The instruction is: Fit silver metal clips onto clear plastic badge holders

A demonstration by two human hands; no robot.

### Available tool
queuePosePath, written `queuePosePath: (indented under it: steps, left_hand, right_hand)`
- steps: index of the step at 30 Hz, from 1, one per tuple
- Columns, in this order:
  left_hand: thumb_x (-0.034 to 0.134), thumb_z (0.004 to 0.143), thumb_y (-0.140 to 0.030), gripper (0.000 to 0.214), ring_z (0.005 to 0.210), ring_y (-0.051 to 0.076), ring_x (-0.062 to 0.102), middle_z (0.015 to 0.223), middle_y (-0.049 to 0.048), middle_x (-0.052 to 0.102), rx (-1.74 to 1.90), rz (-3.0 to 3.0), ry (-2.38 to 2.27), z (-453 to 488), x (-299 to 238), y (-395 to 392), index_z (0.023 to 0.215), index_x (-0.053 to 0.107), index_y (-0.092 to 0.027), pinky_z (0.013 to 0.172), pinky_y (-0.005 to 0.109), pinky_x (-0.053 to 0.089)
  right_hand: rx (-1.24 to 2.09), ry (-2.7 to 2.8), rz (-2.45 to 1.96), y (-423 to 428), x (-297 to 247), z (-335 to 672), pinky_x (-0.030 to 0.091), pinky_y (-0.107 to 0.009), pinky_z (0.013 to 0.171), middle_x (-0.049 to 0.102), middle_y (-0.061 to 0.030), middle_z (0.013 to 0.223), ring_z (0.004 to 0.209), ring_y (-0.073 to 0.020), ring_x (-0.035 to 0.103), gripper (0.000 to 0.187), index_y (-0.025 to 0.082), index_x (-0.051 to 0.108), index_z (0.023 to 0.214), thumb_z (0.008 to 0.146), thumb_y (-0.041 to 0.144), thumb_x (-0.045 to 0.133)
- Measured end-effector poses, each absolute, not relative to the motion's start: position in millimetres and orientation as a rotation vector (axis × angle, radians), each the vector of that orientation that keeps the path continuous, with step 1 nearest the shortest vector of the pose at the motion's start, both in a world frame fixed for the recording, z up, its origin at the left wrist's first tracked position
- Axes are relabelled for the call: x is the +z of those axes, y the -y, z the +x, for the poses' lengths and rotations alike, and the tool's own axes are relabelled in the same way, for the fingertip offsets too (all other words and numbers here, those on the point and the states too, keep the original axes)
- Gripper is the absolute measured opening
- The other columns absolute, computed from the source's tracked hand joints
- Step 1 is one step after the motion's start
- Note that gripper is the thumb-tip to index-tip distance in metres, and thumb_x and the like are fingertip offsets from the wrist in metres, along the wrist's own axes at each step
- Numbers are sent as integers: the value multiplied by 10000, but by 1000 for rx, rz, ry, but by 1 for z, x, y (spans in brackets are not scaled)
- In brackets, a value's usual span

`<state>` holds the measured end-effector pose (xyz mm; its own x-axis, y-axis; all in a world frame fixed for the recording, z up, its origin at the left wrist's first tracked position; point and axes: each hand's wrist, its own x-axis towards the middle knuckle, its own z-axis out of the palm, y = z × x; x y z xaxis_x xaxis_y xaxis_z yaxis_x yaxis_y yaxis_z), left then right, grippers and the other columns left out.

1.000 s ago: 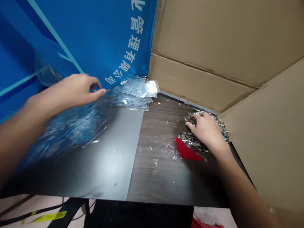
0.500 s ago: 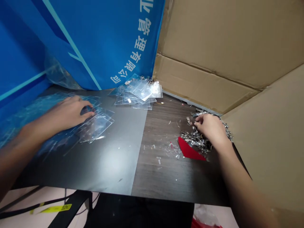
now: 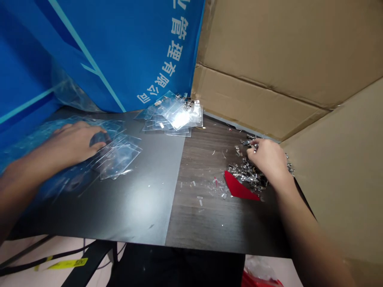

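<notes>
My left hand (image 3: pixel 76 141) rests over a spread pile of clear plastic sleeves (image 3: pixel 121 159) on the left of the table. Its thumb and forefinger curve apart with nothing plainly between them; the other fingertips are hidden. At the right, my right hand (image 3: pixel 267 157) dips into a heap of small shiny metal clips (image 3: pixel 243 171). Thumb and forefinger pinch close together there, with a glint of a metal clip (image 3: pixel 255 148) between them. A flat red piece (image 3: pixel 239 188) lies against the front of the heap.
Another stack of clear sleeves (image 3: pixel 167 119), with metal clips on top, lies at the back. Small clear bits (image 3: pixel 200 199) are scattered across the table (image 3: pixel 191 229). A blue printed sheet (image 3: pixel 119 48) and cardboard panels (image 3: pixel 269 52) wall in the back and right.
My left hand has drawn slightly left over the sleeves. My right hand has shifted a little toward the back of the clip heap, its fingertips changing position among the clips.
</notes>
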<state>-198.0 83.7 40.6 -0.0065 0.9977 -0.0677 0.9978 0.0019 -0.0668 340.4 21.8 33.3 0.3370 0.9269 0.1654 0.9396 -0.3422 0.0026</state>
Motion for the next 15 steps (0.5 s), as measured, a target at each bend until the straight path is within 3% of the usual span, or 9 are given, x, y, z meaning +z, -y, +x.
queuePosePath:
  steps: [3,7,11,15]
  left_hand:
    - [616,946,-372,613,1295,400,609,1385,204,675,-234,2274,-2266,-194,43,-84,1524,656,-171,1069,479,502]
    - [589,961,-349,549,1192,341,613,1234,129,705,-30,2280,-2299,-188,49,-77,1487,657,-207,1070,478,489]
    - [584,918,-202,428,1130,283,621,1085,47,729,286,2236,-2240,-177,63,-74,1318,736,-203,1165,532,431]
    - [601,871,-102,326,1040,195,619,1039,19,696,503,2196,-2184,-172,76,-78,1128,795,-155,1192,438,443]
  right_hand:
    - [-211,1738,-2471,-21,34,338,553,-417,823,842,-206,1146,1074,-393,794,382,166,862,1229,949,237,613]
    - [-243,1736,-2421,-19,35,337,558,-424,830,836,-192,1076,1027,-381,791,381,167,859,1218,932,222,613]
    - [-286,1726,-2346,-17,36,336,559,-436,847,821,-199,1065,984,-367,779,375,148,848,1218,946,226,603]
    - [-298,1701,-2285,-16,35,336,537,-436,818,799,-175,993,898,-344,750,336,147,839,1164,933,216,605]
